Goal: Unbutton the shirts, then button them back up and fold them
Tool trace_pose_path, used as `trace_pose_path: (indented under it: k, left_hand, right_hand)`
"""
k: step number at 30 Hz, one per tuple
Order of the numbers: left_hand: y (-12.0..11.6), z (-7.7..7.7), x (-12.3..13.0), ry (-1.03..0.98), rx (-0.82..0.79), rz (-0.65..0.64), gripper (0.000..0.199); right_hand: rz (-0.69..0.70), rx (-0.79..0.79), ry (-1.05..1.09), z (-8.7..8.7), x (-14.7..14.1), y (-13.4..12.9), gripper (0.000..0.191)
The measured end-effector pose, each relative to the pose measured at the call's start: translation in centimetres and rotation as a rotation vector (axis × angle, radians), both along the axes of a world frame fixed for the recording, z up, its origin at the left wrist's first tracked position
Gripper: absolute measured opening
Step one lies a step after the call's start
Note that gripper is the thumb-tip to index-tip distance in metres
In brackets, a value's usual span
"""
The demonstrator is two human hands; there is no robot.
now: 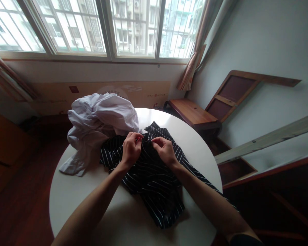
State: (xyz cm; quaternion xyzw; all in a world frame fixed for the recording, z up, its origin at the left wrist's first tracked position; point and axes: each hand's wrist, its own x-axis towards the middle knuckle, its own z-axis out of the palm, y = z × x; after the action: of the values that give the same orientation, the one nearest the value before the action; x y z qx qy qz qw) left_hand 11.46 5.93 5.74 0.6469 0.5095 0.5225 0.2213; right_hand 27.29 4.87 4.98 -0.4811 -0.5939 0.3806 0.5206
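Observation:
A black shirt with thin white stripes lies rumpled on the round white table, one sleeve stretching toward the lower right. Near its upper edge, my left hand pinches the cloth between thumb and fingertips. Just to the right, my right hand pinches another bit of the same shirt, a small gap apart from the left. What exactly sits between the fingertips is too small to make out. Beyond my left hand, a crumpled white garment is heaped on the table, touching the striped shirt.
A low wooden bench stands beyond the table at the right, with a brown wooden panel leaning on the wall. Barred windows and tied curtains line the far side. A pale wooden beam slants at the right.

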Motion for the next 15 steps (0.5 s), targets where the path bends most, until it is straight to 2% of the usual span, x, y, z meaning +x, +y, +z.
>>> trace_pose_path:
  k: [2,6,10,13,15]
  left_hand:
    - [-0.4,0.4,0.1,0.039,-0.003,0.006,0.013]
    - [-0.4,0.5,0.1,-0.015,-0.152,-0.133,0.024]
    - [0.2,0.0,0.0,-0.118,-0.238,-0.212,0.025]
    - [0.4,0.0,0.0,-0.153,-0.222,-0.214,0.021]
    - [0.4,0.0,0.0,-0.152,-0.202,-0.219,0.018]
  right_hand:
    - [-0.036,0.061,-0.054,0.0,-0.1,-0.3,0.015]
    - [-0.063,0.166,-0.156,0.3,-0.4,-0.9,0.016]
    - [-0.059,0.21,-0.215,0.4,-0.5,-1.3,0.015]
    - [-0.079,0.216,-0.246,0.2,-0.7,-1.3,0.015]
    - [-0.128,0.274,-0.286,0.1,-0.8,-1.3,0.013]
